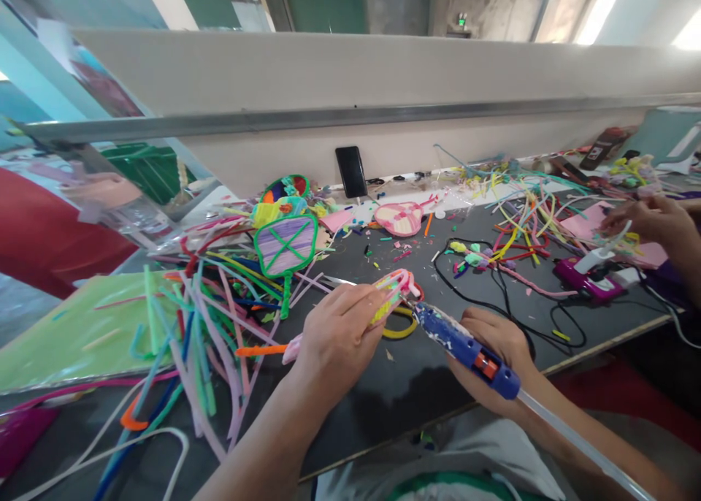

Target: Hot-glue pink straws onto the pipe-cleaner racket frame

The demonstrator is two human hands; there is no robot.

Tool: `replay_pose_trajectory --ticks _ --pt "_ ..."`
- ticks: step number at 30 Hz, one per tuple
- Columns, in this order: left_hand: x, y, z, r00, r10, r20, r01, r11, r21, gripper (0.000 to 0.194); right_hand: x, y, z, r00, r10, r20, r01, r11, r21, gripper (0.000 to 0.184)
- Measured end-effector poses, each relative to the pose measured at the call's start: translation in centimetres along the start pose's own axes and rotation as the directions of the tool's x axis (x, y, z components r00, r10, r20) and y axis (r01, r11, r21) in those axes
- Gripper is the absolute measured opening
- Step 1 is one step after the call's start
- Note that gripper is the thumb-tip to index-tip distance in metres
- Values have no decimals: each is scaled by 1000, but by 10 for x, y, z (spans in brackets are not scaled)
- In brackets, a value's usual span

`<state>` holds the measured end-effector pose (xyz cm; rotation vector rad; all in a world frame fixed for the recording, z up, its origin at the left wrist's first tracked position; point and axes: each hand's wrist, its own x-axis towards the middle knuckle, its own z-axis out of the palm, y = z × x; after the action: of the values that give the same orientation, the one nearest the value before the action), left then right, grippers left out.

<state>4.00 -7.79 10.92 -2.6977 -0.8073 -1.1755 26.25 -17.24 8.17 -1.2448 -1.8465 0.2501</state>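
My left hand (pixel 339 326) grips a pink and yellow pipe-cleaner craft (pixel 394 289), whose orange stem (pixel 261 350) pokes out on the left below the wrist side. In my right hand (pixel 501 340) is a blue hot glue gun (pixel 465 346) with a clear glue stick (pixel 580 442) running out of its back. The gun's nozzle meets the edge of the craft or is very close to it. Beneath them, partly covered, lie scissors with yellow handles (pixel 401 326). My right fingers are wrapped round the gun's grip, mostly hidden behind it.
Loose pipe cleaners (pixel 208 340) and a purple craft with green edging (pixel 285 245) lie left. A phone (pixel 351 171) leans on the partition. A pink craft (pixel 399 218) lies at the back. Right are black cables (pixel 504 304), a magenta power strip (pixel 588 278) and another person's hands (pixel 646 220).
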Motion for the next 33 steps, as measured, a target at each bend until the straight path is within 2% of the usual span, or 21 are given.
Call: replay_pose_trajectory --ticks 8,14,19,25,33 --pt "1 0 0 1000 -11 -13 10 1000 -12 17 -1 -7 3 999 -52 11 52 999 -4 22" --pt "0 1 0 999 -51 -16 49 994 -96 17 -3 -1 -5 1000 18 -7 -18 1000 15 27" --pt "2 3 0 995 -100 -1 98 980 -176 10 -2 3 -5 1000 6 -13 -6 1000 10 28" --pt "2 4 0 993 -116 6 115 977 -177 9 -2 9 -3 999 23 -38 -23 1000 -19 29" --pt "-2 -1 2 994 -112 2 111 977 -184 10 4 -1 -1 1000 -10 2 10 1000 -28 17"
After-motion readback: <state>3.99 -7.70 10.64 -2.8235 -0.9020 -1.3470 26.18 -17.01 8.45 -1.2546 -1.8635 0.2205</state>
